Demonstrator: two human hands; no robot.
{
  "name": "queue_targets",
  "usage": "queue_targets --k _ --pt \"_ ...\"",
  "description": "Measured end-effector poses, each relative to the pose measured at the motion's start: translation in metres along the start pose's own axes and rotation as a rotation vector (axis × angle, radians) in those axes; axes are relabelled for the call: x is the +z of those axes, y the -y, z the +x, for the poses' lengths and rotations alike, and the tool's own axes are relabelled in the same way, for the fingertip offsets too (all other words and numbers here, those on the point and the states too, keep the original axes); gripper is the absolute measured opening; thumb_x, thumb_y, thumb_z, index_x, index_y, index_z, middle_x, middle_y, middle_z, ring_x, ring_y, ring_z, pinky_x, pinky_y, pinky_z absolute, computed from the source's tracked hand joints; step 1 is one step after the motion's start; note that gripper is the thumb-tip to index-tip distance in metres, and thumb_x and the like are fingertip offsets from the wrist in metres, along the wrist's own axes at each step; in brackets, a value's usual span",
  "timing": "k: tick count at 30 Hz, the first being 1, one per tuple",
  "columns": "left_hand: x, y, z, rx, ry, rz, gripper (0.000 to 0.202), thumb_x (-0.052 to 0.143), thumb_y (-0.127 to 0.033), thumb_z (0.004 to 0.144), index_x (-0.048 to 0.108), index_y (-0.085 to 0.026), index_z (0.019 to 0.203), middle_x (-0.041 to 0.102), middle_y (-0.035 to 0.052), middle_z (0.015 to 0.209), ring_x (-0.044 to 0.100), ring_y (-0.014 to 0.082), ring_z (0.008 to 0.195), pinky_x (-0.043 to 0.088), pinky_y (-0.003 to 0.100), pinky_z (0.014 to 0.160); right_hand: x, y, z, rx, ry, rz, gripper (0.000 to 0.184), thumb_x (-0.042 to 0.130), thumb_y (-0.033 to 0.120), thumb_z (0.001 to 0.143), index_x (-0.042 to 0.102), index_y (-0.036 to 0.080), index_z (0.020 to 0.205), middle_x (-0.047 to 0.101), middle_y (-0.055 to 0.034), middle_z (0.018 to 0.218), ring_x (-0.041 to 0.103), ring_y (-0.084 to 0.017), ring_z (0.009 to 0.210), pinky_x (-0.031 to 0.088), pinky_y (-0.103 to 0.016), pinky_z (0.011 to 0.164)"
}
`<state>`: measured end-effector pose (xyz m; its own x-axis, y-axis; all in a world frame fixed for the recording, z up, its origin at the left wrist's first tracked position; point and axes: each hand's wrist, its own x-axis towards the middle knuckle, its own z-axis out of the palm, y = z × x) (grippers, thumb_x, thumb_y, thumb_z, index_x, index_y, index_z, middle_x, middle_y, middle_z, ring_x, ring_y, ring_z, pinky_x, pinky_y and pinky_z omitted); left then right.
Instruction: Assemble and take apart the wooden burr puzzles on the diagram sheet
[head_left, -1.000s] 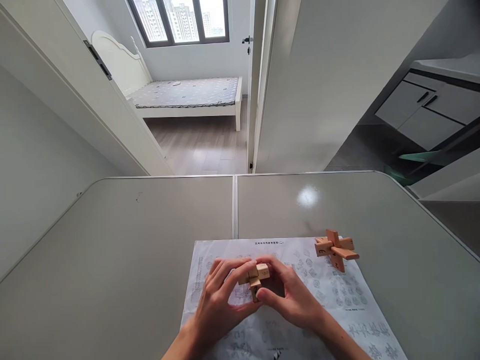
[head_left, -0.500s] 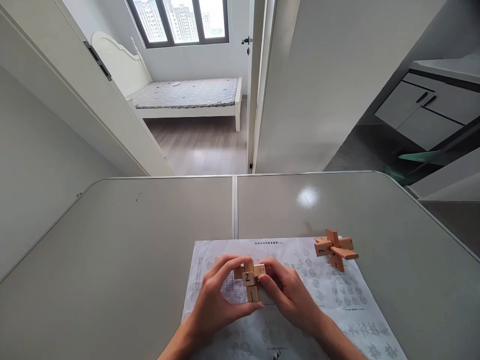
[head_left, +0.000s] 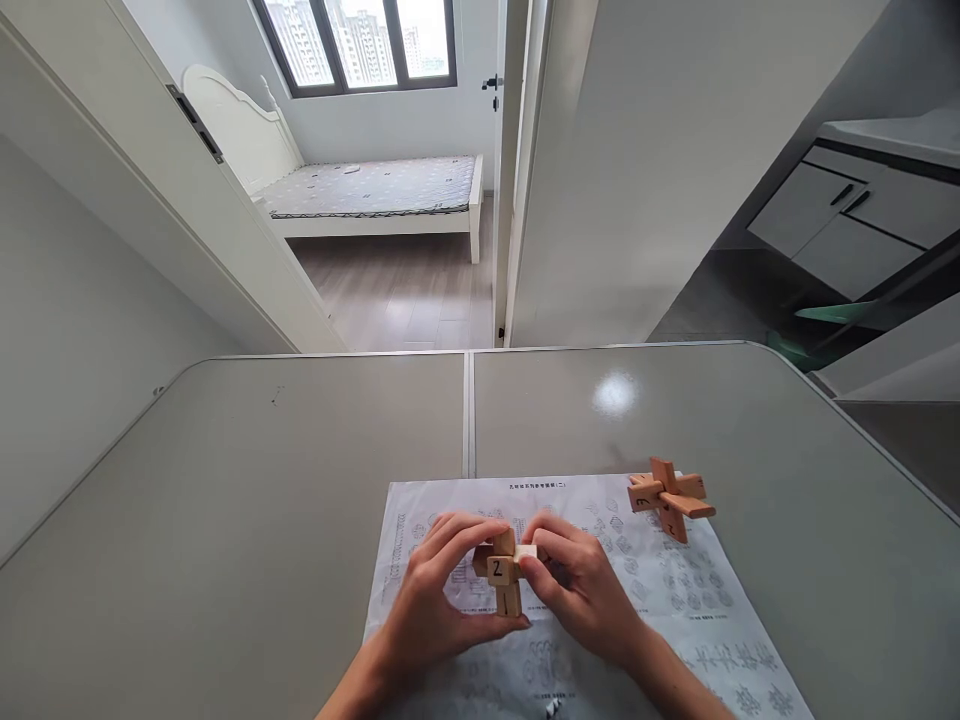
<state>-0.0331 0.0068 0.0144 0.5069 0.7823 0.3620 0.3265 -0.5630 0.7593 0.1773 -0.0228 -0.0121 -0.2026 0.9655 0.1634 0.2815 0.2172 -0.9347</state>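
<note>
A small wooden interlocking puzzle [head_left: 499,571], its blocks crossing one another, is held up over a printed sheet [head_left: 405,560]. Two block ends facing me carry the numbers 2 and 1. My left hand [head_left: 439,590] clasps it from top to bottom, fingers on the upper block and thumb under the lower one. From the right side, my right hand [head_left: 581,585] pinches a pale block that sticks out of the puzzle. The fingertips partly cover this block. Beyond my right hand, a second, reddish wooden puzzle [head_left: 670,500] stands assembled near the sheet's far right corner.
The grey table [head_left: 225,520] has a metal seam [head_left: 469,420] running away from me. A small dark-and-white scrap [head_left: 553,708] lies near the sheet's front. Past the far edge are a doorway, a bed [head_left: 375,190] and a wall; a cabinet [head_left: 840,210] stands right.
The puzzle in my hands has shifted slightly toward me and turned a little. My right fingers have moved on the right-hand block, whose number no longer shows. The reddish puzzle stays put.
</note>
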Motion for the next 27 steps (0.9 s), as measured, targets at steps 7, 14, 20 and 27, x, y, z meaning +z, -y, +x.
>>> queue_targets --k 7,14,20,27 --pt "0.0014 0.0001 -0.0007 0.058 -0.030 0.049 0.073 0.095 -0.040 0.073 0.061 -0.029 0.137 0.075 0.0090 0.114 0.072 0.0271 0.103 0.061 0.040 0.090 0.0015 -0.0044 -0.0018 0.041 0.020 -0.038 0.048 0.048 0.044 0.105 0.033 0.022 0.065 0.038 0.0045 0.059 0.035 -0.012 0.054 0.026 -0.027 0.053" --pt "0.0084 -0.0017 -0.0010 0.159 -0.101 0.188 0.061 0.089 -0.026 0.081 0.060 -0.024 0.134 0.077 0.0081 0.111 0.074 0.0250 0.101 0.058 0.038 0.091 0.0000 -0.0061 -0.0009 0.099 0.067 0.026 0.053 0.047 0.046 0.105 0.034 0.022 0.059 0.033 0.0050 0.056 0.032 -0.011 0.052 0.025 -0.027 0.052" --pt "0.0083 -0.0029 -0.0002 0.177 -0.140 0.294 0.056 0.083 -0.021 0.083 0.060 -0.024 0.134 0.078 0.0077 0.112 0.075 0.0266 0.105 0.057 0.040 0.094 0.0011 -0.0064 -0.0013 0.123 0.071 0.076 0.055 0.046 0.049 0.106 0.044 0.021 0.058 0.041 0.0037 0.055 0.036 -0.012 0.053 0.028 -0.027 0.053" --pt "0.0051 0.0029 -0.0002 0.154 -0.088 0.264 0.062 0.083 -0.026 0.087 0.056 -0.028 0.143 0.077 0.0085 0.122 0.072 0.0269 0.111 0.058 0.042 0.096 0.0002 0.0007 0.0007 0.119 0.111 0.110 0.046 0.046 0.051 0.107 0.049 0.022 0.072 0.049 0.0032 0.063 0.042 -0.013 0.056 0.033 -0.027 0.055"
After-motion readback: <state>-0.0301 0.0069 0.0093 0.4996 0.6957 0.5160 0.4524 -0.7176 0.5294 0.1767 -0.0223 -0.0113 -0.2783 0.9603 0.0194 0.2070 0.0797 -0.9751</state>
